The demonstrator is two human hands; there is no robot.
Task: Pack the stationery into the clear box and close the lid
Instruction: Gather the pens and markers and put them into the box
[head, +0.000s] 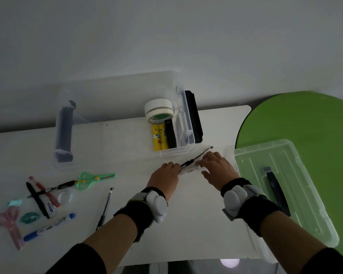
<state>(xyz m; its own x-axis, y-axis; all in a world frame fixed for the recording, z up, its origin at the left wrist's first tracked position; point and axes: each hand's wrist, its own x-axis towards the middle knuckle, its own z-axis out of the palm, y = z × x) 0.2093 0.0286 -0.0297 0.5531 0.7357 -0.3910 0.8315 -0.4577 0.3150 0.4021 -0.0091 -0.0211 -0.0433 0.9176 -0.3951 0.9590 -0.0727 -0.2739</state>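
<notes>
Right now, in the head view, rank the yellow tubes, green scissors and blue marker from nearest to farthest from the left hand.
From the left hand, gripping pens:
1. Yellow tubes, just beyond it in the clear box.
2. Green scissors, out to its left.
3. Blue marker, farthest left, toward the person.

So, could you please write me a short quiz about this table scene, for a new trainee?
1. True or false: the lid is already on the clear box.
2. What do the left hand and the right hand hold together? A) pens B) a cup C) a phone
3. Fill in: the tape rolls lie ___ the clear box.

Key: 1 false, the lid lies apart, on the right. 2 A. 3 inside.
</notes>
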